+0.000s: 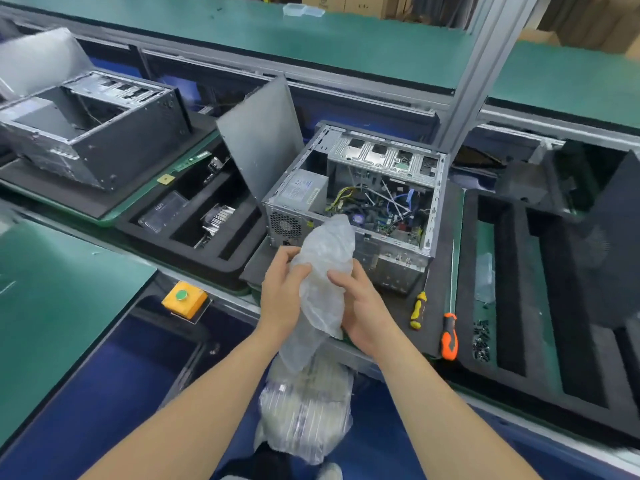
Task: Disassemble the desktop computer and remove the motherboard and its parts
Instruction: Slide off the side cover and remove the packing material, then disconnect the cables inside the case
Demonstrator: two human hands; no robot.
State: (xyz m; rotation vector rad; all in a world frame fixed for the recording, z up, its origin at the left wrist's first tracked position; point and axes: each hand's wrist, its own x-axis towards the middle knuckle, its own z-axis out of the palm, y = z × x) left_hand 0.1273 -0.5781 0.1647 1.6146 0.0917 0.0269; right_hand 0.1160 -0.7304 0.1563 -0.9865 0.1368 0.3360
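Note:
An open desktop case lies on its side on black foam, with the power supply, cables and motherboard showing inside. Its grey side panel leans upright at its left. In front of the case, both hands hold a crumpled clear plastic bag. My left hand grips the bag's left side and my right hand grips its right side. A larger clear bag of pale packets hangs below the hands.
A yellow screwdriver and an orange one lie right of the case, with dark screws beyond. Foam trays hold removed parts at left. A second case stands far left. A yellow button box sits at the bench edge.

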